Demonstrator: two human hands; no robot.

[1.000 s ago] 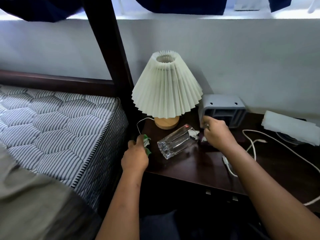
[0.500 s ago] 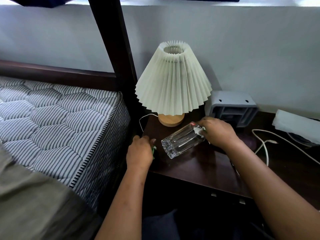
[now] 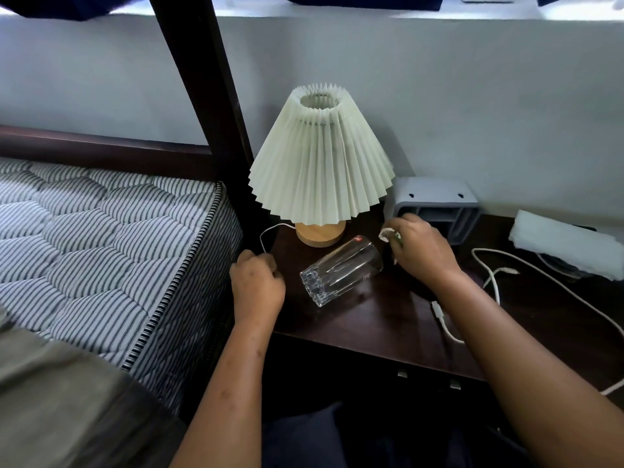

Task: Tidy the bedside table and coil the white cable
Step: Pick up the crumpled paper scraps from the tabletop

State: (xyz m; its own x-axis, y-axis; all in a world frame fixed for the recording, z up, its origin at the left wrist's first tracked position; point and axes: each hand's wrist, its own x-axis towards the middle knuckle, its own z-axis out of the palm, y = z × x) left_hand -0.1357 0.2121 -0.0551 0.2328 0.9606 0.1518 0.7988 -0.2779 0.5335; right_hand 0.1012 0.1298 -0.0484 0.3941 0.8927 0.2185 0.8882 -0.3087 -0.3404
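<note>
White cable (image 3: pixel 439 310) lies loose on the bedside table (image 3: pixel 371 319), well right of the lamp (image 3: pixel 320 163). One connector end points to the table's front edge. The rest snakes off to the right and out of frame, and I can't tell if that end is plugged in.

Judgement: it should be light, limp and smooth, a bit springy, so loops may pop open. Best to take hold at the free connector end, pinch just behind the plug, and wind loops into the other palm. Don't yank, since the far end is unseen.

Left hand (image 3: pixel 258 287) is curled into a fist at the table edge, front-left of the lamp, with nothing visible inside it. Right hand (image 3: pixel 420 255) is just right of the lamp base and pinches a small crumpled scrap (image 3: pixel 386 235).

Glass (image 3: pixel 341 271) lies on its side just in front of the lamp base, between the hands. It's probably fragile and slippery and could roll, so grip around the body. Grey box (image 3: pixel 435 201) stands right of the lamp against the wall.
</note>
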